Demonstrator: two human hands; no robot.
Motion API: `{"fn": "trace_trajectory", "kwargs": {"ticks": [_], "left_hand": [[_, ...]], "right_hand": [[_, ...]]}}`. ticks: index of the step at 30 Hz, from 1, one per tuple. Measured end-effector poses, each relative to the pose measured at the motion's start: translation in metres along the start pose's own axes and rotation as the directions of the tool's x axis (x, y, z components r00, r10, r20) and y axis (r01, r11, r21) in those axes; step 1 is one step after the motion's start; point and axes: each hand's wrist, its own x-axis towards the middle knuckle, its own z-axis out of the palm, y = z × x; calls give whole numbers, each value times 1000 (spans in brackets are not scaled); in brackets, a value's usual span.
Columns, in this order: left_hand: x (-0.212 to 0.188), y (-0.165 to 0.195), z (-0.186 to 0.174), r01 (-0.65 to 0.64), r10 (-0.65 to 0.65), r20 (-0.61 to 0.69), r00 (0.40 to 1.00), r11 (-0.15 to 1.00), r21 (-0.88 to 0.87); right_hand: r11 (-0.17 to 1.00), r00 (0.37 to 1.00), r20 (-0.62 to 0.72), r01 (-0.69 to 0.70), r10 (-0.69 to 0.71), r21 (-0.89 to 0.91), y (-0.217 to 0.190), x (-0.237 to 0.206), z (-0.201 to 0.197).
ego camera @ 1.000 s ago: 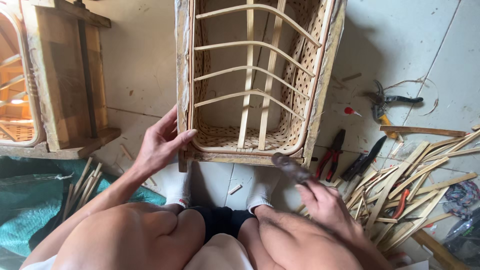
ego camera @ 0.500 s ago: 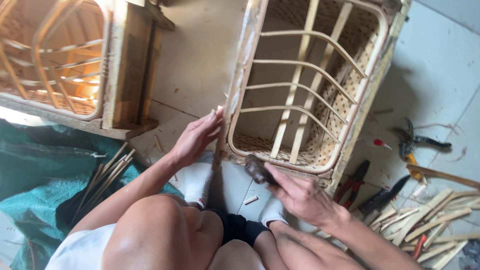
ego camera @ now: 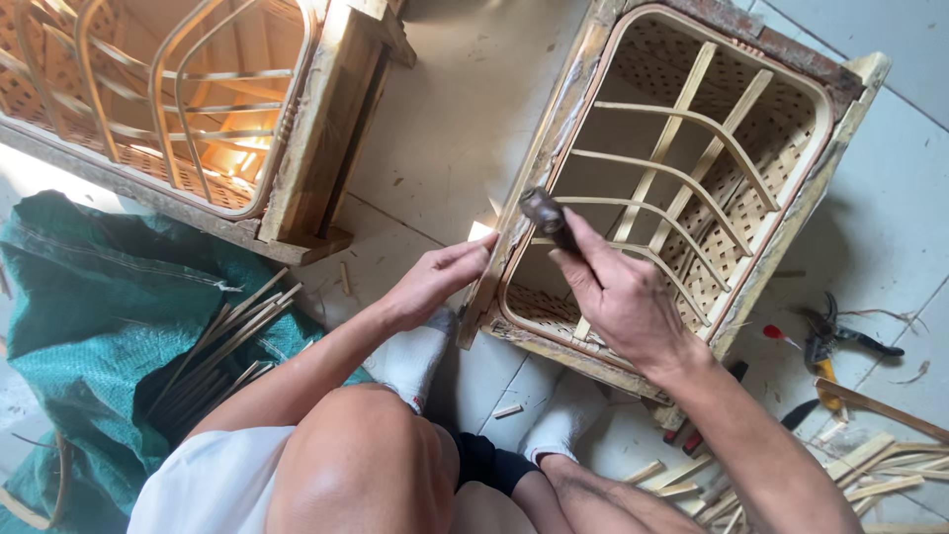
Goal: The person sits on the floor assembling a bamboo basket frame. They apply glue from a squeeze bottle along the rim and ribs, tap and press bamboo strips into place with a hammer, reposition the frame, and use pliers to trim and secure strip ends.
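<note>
Right hand: right hand [ego camera: 623,297] closed around the handle of a small hammer [ego camera: 547,216], all fingers wrapped; the dark head stands up above the basket's near-left rim.
Left hand: left hand [ego camera: 435,280] lies flat-fingered against the outside of the wooden frame [ego camera: 539,178], fingertips touching the rail just beside the hammer head. It grips nothing; fingers nearly straight and together.
Basket: rattan basket [ego camera: 712,168] sits inside the frame on the tiled floor, open side up, curved ribs crossing it, woven wall visible behind the ribs.
Change: half a second ago the right hand sat low at the near edge with the tool pointing down; now it is lifted and the head is over the left rail. The left hand has slid up that same rail. The view has also swung, so the basket appears more to the right.
Reading: hammer raised over a spot the left hand steadies; looks like a strike on the rim strip is in hand, judged only from the posture.
Surroundings: second basket frame [ego camera: 168,109] at upper left, green sack [ego camera: 89,326] with loose sticks [ego camera: 222,341] at left, pliers [ego camera: 840,341] and split strips [ego camera: 870,460] at right, well apart from both hands.
Body: white socks [ego camera: 420,361] rest just below the frame.
</note>
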Motion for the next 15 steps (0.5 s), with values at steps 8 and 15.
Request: {"fn": "trace_trajectory", "kwargs": {"ticks": [8,15], "left_hand": [[3,11,13,-58,60,-25,998,994,95],[4,12,10,-93,93,8,996,973,210]], "right_hand": [[998,1000,-4,-5,5,-64,-15,7,0],[988,988,25,-152,152,-1,-12,-1,-17]]}}
